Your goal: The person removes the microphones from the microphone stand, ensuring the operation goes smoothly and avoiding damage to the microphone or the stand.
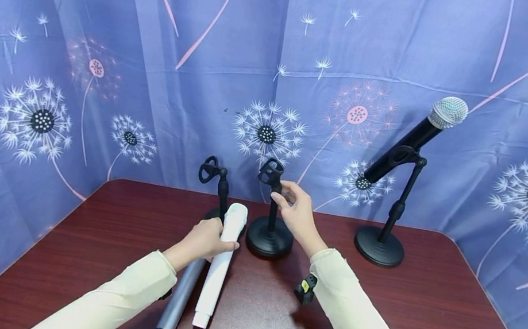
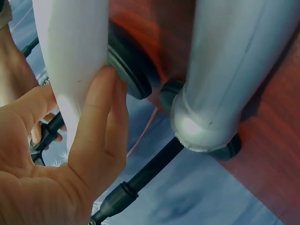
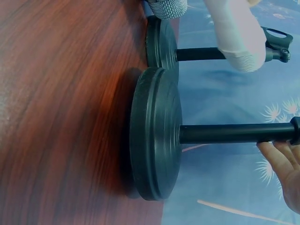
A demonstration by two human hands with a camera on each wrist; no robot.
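Note:
A white microphone [image 1: 218,273] is gripped near its head by my left hand [image 1: 205,243], raised at a slant above the table. In the left wrist view, thumb and fingers lie on either side of the white body [image 2: 70,51]. My right hand [image 1: 299,212] pinches the upper pole of the middle black microphone stand [image 1: 269,241], just below its clip [image 1: 271,171]. That stand's round base [image 3: 157,136] rests on the table. Left of the white microphone lies a silver-grey microphone [image 1: 179,302], its head end partly hidden behind my left hand.
Behind my left hand stands another black stand with a bare clip [image 1: 210,169]. On the right, a third stand [image 1: 380,245] holds a black microphone [image 1: 409,139] tilted up. The dark red table [image 1: 140,214] ends at a blue dandelion-patterned curtain [image 1: 185,134].

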